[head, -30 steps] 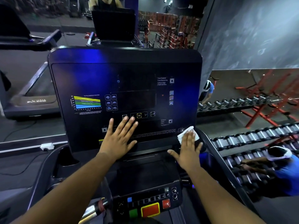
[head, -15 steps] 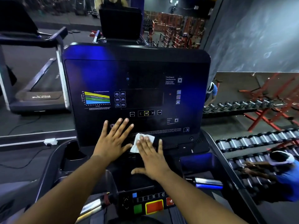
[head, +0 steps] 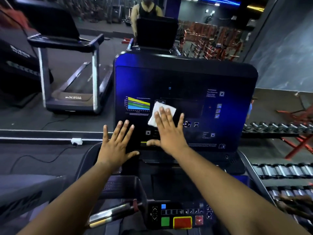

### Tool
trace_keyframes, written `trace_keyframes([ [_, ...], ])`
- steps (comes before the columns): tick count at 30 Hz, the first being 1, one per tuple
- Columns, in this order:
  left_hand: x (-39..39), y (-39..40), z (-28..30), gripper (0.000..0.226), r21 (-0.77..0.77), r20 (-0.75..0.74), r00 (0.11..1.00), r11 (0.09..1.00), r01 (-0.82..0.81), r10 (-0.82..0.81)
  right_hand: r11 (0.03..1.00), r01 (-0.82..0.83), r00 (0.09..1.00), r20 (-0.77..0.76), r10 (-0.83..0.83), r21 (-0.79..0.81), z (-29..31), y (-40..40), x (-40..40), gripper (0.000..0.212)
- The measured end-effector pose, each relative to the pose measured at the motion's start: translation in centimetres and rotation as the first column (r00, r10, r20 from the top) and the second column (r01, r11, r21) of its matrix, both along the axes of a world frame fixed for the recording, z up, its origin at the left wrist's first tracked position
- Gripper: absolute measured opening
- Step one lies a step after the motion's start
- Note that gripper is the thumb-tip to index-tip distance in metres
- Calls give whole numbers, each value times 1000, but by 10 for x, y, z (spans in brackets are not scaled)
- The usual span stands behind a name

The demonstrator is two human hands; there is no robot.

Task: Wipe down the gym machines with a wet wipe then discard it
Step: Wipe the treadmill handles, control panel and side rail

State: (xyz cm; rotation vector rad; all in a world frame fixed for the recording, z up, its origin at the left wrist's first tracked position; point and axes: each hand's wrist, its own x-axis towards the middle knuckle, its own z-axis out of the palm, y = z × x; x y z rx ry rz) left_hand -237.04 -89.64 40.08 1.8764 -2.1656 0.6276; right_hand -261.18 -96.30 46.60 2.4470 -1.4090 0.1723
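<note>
A person stands at a treadmill and looks down at its big dark screen panel (head: pixel 186 92). Both bare arms reach forward to it.

The right hand (head: pixel 166 128) is flat, with its fingers spread wide. It presses a white wet wipe (head: pixel 158 111) against the panel. The wipe sits in the middle of the panel, just right of a small colour chart (head: pixel 138 103) with yellow, green and blue stripes. The top and left side of the wipe stick out past the fingertips. The rest is hidden under the hand. The right thumb points left along the low part of the panel.

The left hand (head: pixel 116 143) is also open and flat, fingers spread wide. It holds nothing. It rests on the lower left corner of the panel, with its thumb near the bottom edge. The two hands are close but do not touch.

Below the arms there is a row of buttons. A green button (head: pixel 165 221) sits just left of a bigger red button (head: pixel 183 222) with a yellow border.

To the left, another treadmill (head: pixel 74 77) shows in a mirror. Above the panel, the mirror shows a person in a black top (head: pixel 147 9). On the right are racks of dumbbells (head: pixel 284 172) and red benches (head: pixel 298 141).
</note>
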Motion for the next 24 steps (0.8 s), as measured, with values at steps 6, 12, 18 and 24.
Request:
trace_keyframes([
  [6, 31, 14, -9, 106, 20, -34, 997, 997, -74, 74, 962, -192, 948, -217, 233, 194, -81, 45, -2, 125],
  [12, 48, 17, -12, 104, 28, -30, 999, 999, 21, -20, 919, -306, 861, -339, 379, 250, -87, 57, 43, 123],
  [18, 60, 19, -13, 114, 93, 13, 999, 994, 50, -51, 946, -239, 895, -328, 302, 219, -86, 66, 54, 118],
  [24, 45, 20, -18, 117, 118, -40, 999, 993, 22, -18, 955, -84, 955, -250, 159, 286, -94, 69, -5, 126],
])
